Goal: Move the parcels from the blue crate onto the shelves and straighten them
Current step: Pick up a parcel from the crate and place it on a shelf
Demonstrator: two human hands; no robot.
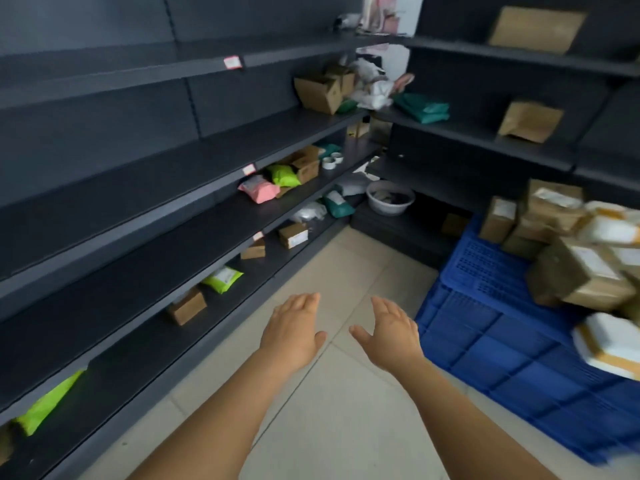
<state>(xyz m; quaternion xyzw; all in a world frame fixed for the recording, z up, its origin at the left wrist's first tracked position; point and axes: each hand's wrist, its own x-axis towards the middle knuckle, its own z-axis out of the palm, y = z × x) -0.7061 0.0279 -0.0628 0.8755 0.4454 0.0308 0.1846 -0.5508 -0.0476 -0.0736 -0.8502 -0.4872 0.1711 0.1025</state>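
Both our hands are out in front of us over the tiled floor (346,271), left of the blue crate (512,344). The left hand (294,327) is flat, fingers straight and together, holding nothing; the right hand (388,327) is likewise spread and bare, thumb out, just left of the crate's near corner.

The parcels (568,258) still to move are heaped on the crate's far and right side: brown cardboard boxes with white labels, stacked untidily, and a white taped parcel (609,344) overhanging at the crate's right edge. We judge the step in hand to be reaching back to the crate for the next parcel. To do it well we would turn right, take a top box rather than one wedged lower in the heap, grip it from both sides, and watch the leaning pile, which looks ready to slide.

Left of the crate runs a long bank of dark shelves (138,209), mostly bare, with a few parcels lying askew: a small brown box (187,306), a lime bag (223,278) and, farther along, a pink bag (259,190). These want squaring to the shelf edge. Beyond the crate, more shelves meet in a corner, where a pale basin (390,201) sits low. The picture is somewhat blurred at the right edge.
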